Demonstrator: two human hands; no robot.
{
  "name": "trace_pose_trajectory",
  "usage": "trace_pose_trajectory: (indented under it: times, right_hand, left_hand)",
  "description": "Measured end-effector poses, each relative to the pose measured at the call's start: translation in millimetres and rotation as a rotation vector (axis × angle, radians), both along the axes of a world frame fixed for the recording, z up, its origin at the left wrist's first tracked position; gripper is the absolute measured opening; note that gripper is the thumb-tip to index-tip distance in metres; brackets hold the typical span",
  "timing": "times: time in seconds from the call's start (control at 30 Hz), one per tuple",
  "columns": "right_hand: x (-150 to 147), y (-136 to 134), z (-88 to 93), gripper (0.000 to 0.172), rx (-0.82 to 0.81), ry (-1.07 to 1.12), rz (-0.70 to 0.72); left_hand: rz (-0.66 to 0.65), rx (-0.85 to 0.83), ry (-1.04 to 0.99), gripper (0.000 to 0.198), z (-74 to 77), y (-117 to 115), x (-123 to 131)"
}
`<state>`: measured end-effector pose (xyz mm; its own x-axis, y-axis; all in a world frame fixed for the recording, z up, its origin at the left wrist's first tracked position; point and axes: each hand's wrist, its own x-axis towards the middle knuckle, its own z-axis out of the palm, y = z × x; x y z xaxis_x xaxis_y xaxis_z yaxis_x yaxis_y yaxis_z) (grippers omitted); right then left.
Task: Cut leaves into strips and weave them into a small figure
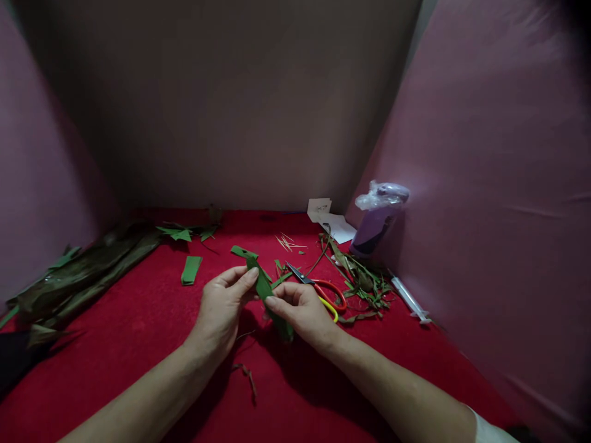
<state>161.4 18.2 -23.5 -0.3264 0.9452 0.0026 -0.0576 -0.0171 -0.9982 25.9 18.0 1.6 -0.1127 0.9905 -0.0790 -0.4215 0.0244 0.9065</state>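
A strip of green leaf (261, 284) is held between both hands above the red cloth. My left hand (225, 301) pinches its upper part between thumb and fingers. Lower down the strip, my right hand (302, 307) grips it with the thumb on top. The far end of the leaf bends over to the left, and the lower end hangs below my right thumb. Just beyond my right hand lie scissors (330, 290) with one red and one yellow handle loop, their blades pointing away to the left. A cut green leaf piece (191, 271) rests beyond my left hand.
Toothpicks (287, 243) lie scattered at the back. Dried leaf scraps (367, 277), a syringe (410, 299), white paper (339, 227) and a purple bottle wrapped in plastic (376, 224) are on the right. Long dark leaves (92, 267) line the left, beside a pink wall (41, 154).
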Motion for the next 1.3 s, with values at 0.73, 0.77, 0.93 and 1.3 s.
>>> trace_pose_trajectory:
  times: [0.73,0.77,0.93,1.3]
  right_hand:
    - [30.0,18.8,9.4,0.016,0.237,-0.443,0.145]
    - [30.9,19.5,10.0,0.014,0.253,-0.456,0.126]
    - [35.4,21.1,11.9,0.011,0.353,-0.510,0.049]
    - [37.4,18.9,17.8,0.008,0.349,-0.460,0.038]
  left_hand:
    - [-0.363,0.654,1.124,0.012,5.5,21.2,-30.7]
    - [-0.366,0.618,1.104,0.012,5.6,20.7,-30.3]
    - [-0.359,0.399,0.964,0.009,4.7,19.6,-29.9]
    - [-0.456,0.235,0.717,0.008,6.3,18.8,-25.7]
